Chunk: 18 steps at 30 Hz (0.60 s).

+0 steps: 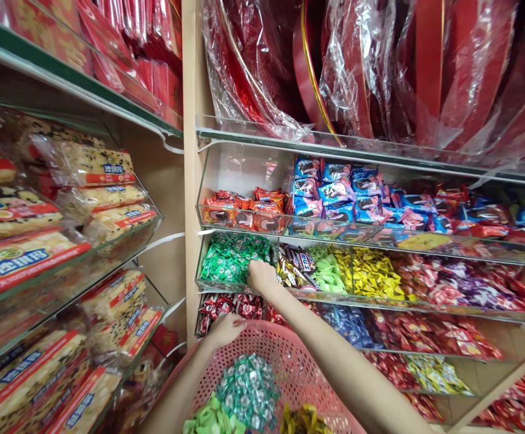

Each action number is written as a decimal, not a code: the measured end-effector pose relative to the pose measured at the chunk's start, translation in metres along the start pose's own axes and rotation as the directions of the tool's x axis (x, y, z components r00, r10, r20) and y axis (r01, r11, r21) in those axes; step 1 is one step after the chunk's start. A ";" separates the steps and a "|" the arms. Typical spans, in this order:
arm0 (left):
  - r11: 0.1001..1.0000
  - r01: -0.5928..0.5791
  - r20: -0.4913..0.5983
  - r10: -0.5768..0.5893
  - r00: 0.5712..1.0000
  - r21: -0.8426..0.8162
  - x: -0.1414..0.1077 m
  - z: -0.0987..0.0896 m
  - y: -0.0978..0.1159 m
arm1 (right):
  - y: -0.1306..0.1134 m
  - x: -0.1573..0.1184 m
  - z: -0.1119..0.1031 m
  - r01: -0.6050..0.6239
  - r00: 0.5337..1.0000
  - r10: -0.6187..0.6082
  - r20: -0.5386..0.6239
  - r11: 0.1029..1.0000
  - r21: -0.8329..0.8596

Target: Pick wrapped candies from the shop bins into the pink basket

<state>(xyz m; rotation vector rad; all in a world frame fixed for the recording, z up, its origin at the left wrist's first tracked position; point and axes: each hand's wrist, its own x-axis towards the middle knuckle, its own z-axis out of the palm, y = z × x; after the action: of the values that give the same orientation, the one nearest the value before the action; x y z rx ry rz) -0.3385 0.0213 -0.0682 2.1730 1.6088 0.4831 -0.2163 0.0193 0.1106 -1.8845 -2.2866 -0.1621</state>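
Observation:
My left hand (226, 330) grips the far rim of a pink perforated plastic basket (293, 346). Inside the basket are a pile of teal-and-clear wrapped candies (249, 389), light green wrapped candies (214, 417) and gold-yellow wrapped candies (305, 420). Stretched out over the basket, my right hand (263, 277) is closed at the front right corner of a clear shelf bin. Green wrapped candies (232, 256) fill that bin. The fingers of this hand curl inward, and anything within them is hidden.
Right of the green bin lie brown-wrapped chocolates (295, 265), light green candies (328, 270) and yellow candies (373, 274). Blue cookie packs (334, 190) occupy the shelf above. Packaged pastry bars (22, 259) crowd glass shelves at left. A wooden post (190, 181) divides the shelving.

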 end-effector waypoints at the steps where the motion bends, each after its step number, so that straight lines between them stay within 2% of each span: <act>1: 1.000 0.000 -0.003 0.000 1.000 0.000 -0.001 -0.002 0.002 | 0.001 0.000 0.000 -0.003 1.000 0.003 -0.003 1.000 0.002; 6: 1.000 0.023 0.008 -0.023 1.000 -0.019 -0.005 -0.008 0.008 | 0.005 0.003 -0.006 -0.035 0.999 0.036 -0.017 0.999 0.035; 12: 1.000 0.024 0.010 -0.024 1.000 0.000 -0.002 -0.003 0.002 | 0.011 0.002 -0.014 -0.048 0.995 0.058 -0.079 0.992 0.118; 15: 1.000 0.013 0.011 -0.013 1.000 -0.002 0.000 0.000 -0.001 | 0.014 -0.003 -0.017 0.006 0.989 0.020 -0.148 0.985 0.175; 18: 1.000 0.005 0.018 -0.005 1.000 -0.010 0.002 0.002 -0.003 | 0.014 -0.016 -0.022 0.142 0.963 -0.068 -0.259 0.949 0.280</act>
<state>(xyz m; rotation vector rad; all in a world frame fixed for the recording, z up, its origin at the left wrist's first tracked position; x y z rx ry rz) -0.3398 0.0237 -0.0714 2.1593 1.5991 0.4677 -0.1979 0.0019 0.1285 -1.5040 -2.1079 -0.0576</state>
